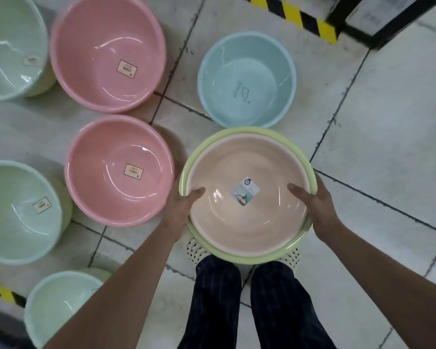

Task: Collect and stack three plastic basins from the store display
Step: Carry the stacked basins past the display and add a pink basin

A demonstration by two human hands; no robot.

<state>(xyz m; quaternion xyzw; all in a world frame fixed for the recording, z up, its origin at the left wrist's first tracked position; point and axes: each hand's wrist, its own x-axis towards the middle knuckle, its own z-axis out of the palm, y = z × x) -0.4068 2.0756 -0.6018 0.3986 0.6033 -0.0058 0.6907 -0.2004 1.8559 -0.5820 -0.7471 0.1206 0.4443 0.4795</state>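
The floor [388, 122] is pale square tile with dark, grubby joints. A blue basin [247, 79] sits mouth-up on it, alone near the middle. To its left stand two pink basins, the far pink basin [108, 54] and the near pink basin [118, 170], close together. Further left runs a row of three pale green basins: one at the far corner [8, 46], one beside the near pink basin [20, 212], and one closest to me [58, 303]. Yellow-and-black striped tape [295, 15] is stuck across the tiles at the far side, ending by a black frame [398, 21]; another striped strip [3, 293] shows at the left edge. A person's perforated white shoes [196, 250] stand on the tiles.
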